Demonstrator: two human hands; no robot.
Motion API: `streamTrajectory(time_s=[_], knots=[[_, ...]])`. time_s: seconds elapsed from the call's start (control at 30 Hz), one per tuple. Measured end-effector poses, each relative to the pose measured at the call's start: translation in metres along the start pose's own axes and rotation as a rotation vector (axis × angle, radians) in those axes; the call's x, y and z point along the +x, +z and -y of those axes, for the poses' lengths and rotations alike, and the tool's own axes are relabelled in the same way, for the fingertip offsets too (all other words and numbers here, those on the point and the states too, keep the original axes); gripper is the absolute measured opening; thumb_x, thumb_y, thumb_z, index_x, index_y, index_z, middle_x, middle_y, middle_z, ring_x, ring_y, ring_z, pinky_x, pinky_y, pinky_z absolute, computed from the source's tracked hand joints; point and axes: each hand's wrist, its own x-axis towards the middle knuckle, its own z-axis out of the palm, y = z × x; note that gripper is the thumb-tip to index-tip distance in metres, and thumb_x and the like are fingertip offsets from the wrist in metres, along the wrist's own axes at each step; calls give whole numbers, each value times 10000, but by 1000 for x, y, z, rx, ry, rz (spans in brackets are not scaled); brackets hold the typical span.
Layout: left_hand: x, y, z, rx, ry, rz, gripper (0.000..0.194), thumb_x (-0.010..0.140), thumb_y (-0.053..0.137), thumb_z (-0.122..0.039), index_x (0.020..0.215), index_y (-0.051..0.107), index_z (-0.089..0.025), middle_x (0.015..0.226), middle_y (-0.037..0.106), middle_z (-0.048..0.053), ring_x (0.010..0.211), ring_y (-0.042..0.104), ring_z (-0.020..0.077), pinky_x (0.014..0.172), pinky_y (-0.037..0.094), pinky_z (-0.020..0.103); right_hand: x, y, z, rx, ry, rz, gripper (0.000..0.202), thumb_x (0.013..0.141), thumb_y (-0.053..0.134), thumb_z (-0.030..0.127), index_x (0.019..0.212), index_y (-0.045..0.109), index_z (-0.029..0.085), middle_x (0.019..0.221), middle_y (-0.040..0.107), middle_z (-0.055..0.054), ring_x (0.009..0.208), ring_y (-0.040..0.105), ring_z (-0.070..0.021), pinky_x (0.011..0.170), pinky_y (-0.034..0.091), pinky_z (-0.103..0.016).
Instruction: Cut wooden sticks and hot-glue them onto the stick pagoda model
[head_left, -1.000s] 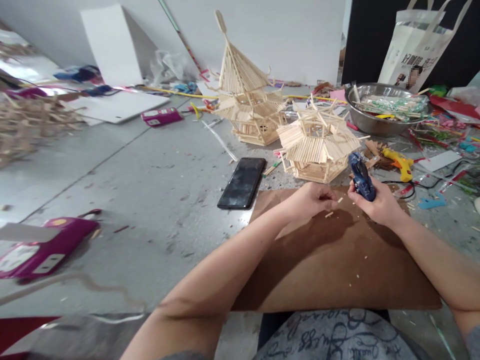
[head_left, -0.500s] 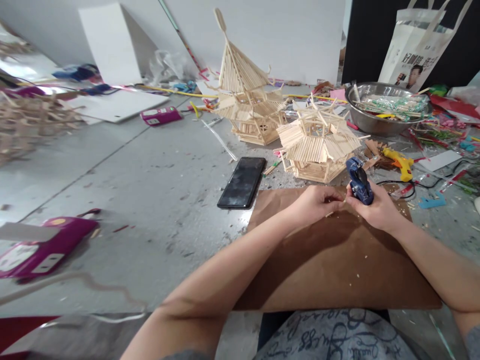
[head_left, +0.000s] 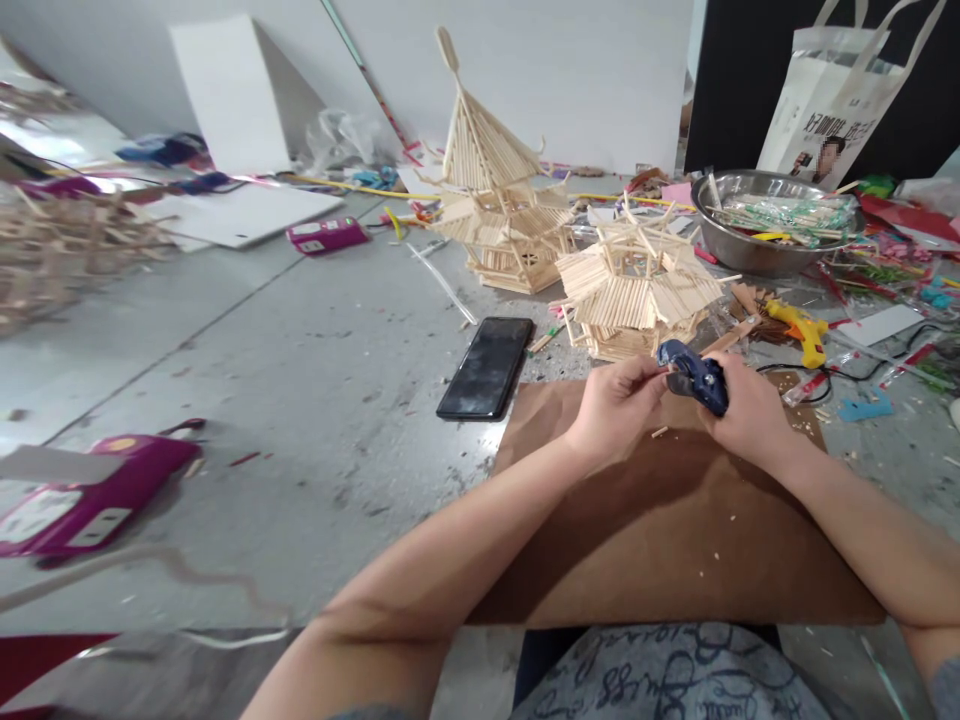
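My right hand [head_left: 752, 408] is wrapped around a dark blue hand cutter [head_left: 701, 380], its head turned left toward my other hand. My left hand [head_left: 619, 405] is closed in a pinch at the cutter's head; what lies between its fingertips is too small and hidden to make out. Both hands are above a brown board [head_left: 675, 560]. A short cut piece of wooden stick [head_left: 660, 432] and pale crumbs lie on it. Just beyond the hands stands a small six-sided pavilion of wooden sticks [head_left: 637, 290]. Behind it to the left rises a taller stick pavilion [head_left: 499, 215] with a pointed roof.
A black phone [head_left: 486, 368] lies left of the board. To the right are a yellow glue gun [head_left: 801, 332] and a metal bowl [head_left: 776, 255] of packaged sticks. Purple power strips [head_left: 112, 490] lie at left; a white bag [head_left: 825, 110] stands at the back right.
The cutter has tipped from upright to pointing left, and its head has come to my left fingertips. My left hand has shifted slightly left and up.
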Motion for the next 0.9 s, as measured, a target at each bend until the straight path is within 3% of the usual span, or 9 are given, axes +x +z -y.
streamTrajectory(time_s=[0.37,0.53,0.9], knots=[[-2,-3,-2,206,177,26,193,747,447,-157,597,567,-140,479,562,-18,447,495,60,447,360,156,0,1,1,-181,6,16,387,711,492,281,1074,472,147,939,651,-126,820,620,-264,667,432,-328],[1,-7,-6,254,262,61,188,664,402,-75,548,537,-139,481,544,-24,455,493,53,447,338,141,1,-2,2,-221,23,68,385,705,499,295,1062,487,151,932,652,-110,797,619,-258,636,411,-316],[2,-8,-3,295,199,106,201,630,409,-30,565,569,-132,505,598,-14,484,557,84,475,387,155,1,-5,4,-244,78,150,306,730,496,316,1001,507,175,855,662,-80,726,614,-230,565,341,-285]])
